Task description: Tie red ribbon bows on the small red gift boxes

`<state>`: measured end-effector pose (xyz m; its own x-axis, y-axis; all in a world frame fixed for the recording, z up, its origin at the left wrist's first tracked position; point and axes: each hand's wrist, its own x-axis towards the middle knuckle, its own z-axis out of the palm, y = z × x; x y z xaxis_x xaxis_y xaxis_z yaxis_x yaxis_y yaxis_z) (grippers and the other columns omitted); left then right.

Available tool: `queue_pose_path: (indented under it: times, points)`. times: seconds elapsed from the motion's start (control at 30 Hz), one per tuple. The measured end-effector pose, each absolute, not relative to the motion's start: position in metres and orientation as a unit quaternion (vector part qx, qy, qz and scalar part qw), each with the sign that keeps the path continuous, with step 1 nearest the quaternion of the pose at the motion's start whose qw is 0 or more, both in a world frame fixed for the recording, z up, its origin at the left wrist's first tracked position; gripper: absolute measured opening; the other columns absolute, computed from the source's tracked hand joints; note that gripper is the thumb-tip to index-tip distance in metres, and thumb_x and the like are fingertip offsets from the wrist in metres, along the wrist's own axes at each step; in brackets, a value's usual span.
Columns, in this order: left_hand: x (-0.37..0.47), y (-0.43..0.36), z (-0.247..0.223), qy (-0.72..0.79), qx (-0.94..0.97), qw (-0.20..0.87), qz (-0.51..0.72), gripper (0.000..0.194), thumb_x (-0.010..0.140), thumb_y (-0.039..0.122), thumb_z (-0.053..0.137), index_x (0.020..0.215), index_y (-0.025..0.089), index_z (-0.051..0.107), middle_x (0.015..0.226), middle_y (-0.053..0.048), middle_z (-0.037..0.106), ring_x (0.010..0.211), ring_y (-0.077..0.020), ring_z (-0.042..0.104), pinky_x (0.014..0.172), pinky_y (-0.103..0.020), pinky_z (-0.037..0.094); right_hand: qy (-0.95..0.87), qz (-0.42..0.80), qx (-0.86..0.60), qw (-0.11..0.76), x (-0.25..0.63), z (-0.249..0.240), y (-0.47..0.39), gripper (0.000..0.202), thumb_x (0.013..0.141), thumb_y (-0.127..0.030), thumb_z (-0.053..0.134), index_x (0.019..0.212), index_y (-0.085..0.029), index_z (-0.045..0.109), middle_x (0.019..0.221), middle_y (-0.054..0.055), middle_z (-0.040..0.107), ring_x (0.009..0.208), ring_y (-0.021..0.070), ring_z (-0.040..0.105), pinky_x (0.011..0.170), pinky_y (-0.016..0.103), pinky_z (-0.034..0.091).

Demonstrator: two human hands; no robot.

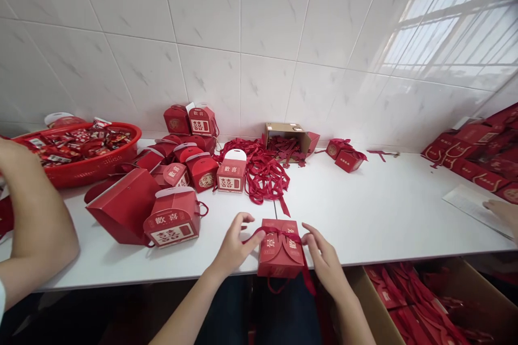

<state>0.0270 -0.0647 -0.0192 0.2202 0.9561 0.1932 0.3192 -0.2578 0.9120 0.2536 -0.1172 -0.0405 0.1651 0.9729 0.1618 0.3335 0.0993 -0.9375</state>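
Red box point(280, 265) sits at the white surface's point(388, 205) near edge, a pale 喜 readable on its top, the other character partly covered by ribbon point(308, 277). Left hand point(232, 245), fingers apart, has its thumb at the ribbon; whether the right hand point(325, 264), just beside, pinches it I cannot tell. Farther left, a larger box point(174, 218) reads 歡喜 above 囍; beyond, an upright box point(231, 171) repeats both.

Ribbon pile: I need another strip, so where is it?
In the head view, the ribbon pile lies near centre, left and in front of the open carton.
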Motion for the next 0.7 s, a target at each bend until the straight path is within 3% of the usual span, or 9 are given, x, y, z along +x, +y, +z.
queue_pose_path:
  times: [0.1,0.23,0.3,0.37,0.43,0.57,0.63,0.7]
  points:
    - [0.044,-0.060,-0.022,0.488,0.661,0.451,0.349,0.037,0.074,0.045,0.062,0.092,0.022,0.040,0.089,0.001,0.050,0.077,-0.0146,0.054,0.071,-0.028,0.047,-0.506,0.433,-0.565,0.487,0.233,-0.041,-0.105,0.050,0.085,-0.052,0.050,0.120,-0.016,0.055,0.074,0.003,0.061,0.072,0.0198,0.060,0.065,0.030,0.049]
    - [0.033,-0.056,-0.017,0.538,0.692,0.390,0.281,0.041,0.073,0.056,0.060,0.074,0.021,0.038,0.066,0.006,0.041,0.059,-0.0115,0.041,0.057,-0.024,0.035,-0.441,0.453,-0.557,0.539,0.231,-0.046,-0.101,0.045,0.082,-0.050,0.057,0.112,-0.019,0.046,0.052,-0.009,0.038,0.048,0.0119,0.041,0.050,0.024,0.036]
    - [0.020,-0.053,-0.011,0.532,0.713,0.376,0.259,0.044,0.077,0.057,0.052,0.061,0.020,0.034,0.058,0.007,0.033,0.057,-0.0115,0.036,0.056,-0.024,0.031,-0.477,0.409,-0.554,0.546,0.243,-0.043,-0.104,0.034,0.079,-0.043,0.064,0.097,-0.022,0.043,0.052,-0.012,0.027,0.046,0.0089,0.029,0.048,0.022,0.028]
    - [0.006,-0.049,-0.005,0.523,0.726,0.391,0.216,0.043,0.085,0.053,0.040,0.057,0.020,0.035,0.055,0.006,0.032,0.055,-0.0117,0.036,0.056,-0.024,0.030,-0.559,0.362,-0.534,0.522,0.257,-0.034,-0.109,0.030,0.079,-0.035,0.063,0.077,-0.023,0.036,0.057,-0.010,0.026,0.049,0.0086,0.025,0.049,0.022,0.025]
    - [-0.006,-0.044,0.002,0.512,0.739,0.410,0.155,0.038,0.088,0.042,0.036,0.061,0.018,0.045,0.054,0.005,0.040,0.055,-0.0125,0.041,0.056,-0.024,0.031,-0.658,0.313,-0.498,0.471,0.270,-0.022,-0.113,0.032,0.083,-0.029,0.055,0.065,-0.022,0.030,0.061,-0.006,0.031,0.054,0.0098,0.030,0.051,0.023,0.027]
    - [-0.021,-0.037,0.018,0.416,0.752,0.511,-0.006,0.019,0.076,0.030,0.055,0.070,0.016,0.066,0.045,0.003,0.051,0.045,-0.0120,0.046,0.048,-0.023,0.033,-0.771,0.186,-0.505,0.341,0.275,-0.001,-0.115,0.027,0.079,-0.015,0.049,0.056,-0.019,0.036,0.068,-0.001,0.039,0.059,0.0109,0.041,0.055,0.025,0.031]
    - [-0.021,-0.038,0.025,0.317,0.722,0.612,-0.064,0.024,0.074,0.034,0.062,0.084,0.015,0.072,0.043,0.004,0.051,0.040,-0.0096,0.041,0.043,-0.021,0.029,-0.770,0.110,-0.540,0.320,0.269,0.002,-0.113,0.029,0.078,-0.014,0.050,0.052,-0.018,0.037,0.066,-0.002,0.038,0.052,0.0088,0.037,0.051,0.024,0.029]
    - [-0.016,-0.045,0.032,0.269,0.680,0.682,-0.024,0.038,0.079,0.043,0.060,0.099,0.013,0.070,0.046,0.003,0.052,0.038,-0.0066,0.034,0.040,-0.019,0.023,-0.751,0.041,-0.547,0.367,0.261,0.002,-0.110,0.033,0.079,-0.014,0.051,0.049,-0.018,0.039,0.062,-0.003,0.034,0.049,0.0078,0.032,0.048,0.024,0.026]
